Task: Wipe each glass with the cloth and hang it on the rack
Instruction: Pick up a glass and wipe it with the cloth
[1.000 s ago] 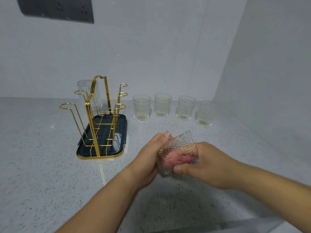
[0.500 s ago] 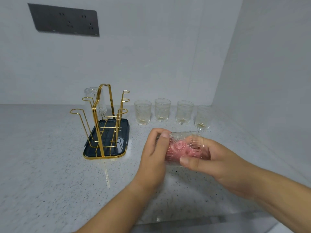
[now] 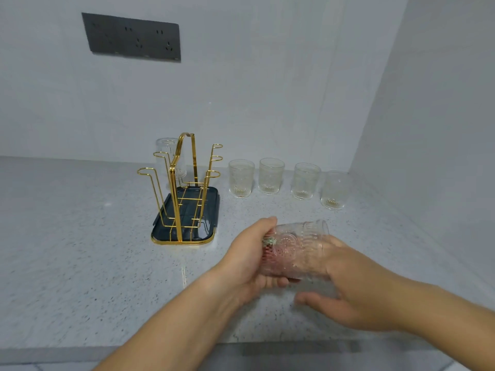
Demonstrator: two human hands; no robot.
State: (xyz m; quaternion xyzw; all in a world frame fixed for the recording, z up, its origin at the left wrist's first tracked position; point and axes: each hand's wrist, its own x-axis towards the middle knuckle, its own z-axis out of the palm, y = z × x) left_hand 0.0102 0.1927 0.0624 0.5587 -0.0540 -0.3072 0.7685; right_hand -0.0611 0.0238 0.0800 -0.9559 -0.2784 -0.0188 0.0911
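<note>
A patterned clear glass [image 3: 297, 249] lies on its side in the air above the speckled counter [image 3: 80, 250]. A pink cloth [image 3: 274, 257] is stuffed inside it. My left hand [image 3: 247, 263] grips the mouth end, thumb on top and fingers underneath. My right hand [image 3: 351, 293] cups the base end, its fingers showing through the glass and its thumb spread away below. The gold wire rack [image 3: 175, 188] stands on a dark tray [image 3: 211, 210] to the left, with one glass [image 3: 168, 153] hung upside down at its back. Several more glasses [image 3: 271, 175] stand upright in a row behind.
The row of glasses runs to the corner where the right wall [image 3: 428, 156] meets the back wall. A dark socket panel [image 3: 134, 36] sits high on the back wall. The counter's front edge [image 3: 160, 349] is just below my forearms.
The glass has turned in my hands and now lies more level. My right thumb has come off it. The view has tilted up, showing more wall.
</note>
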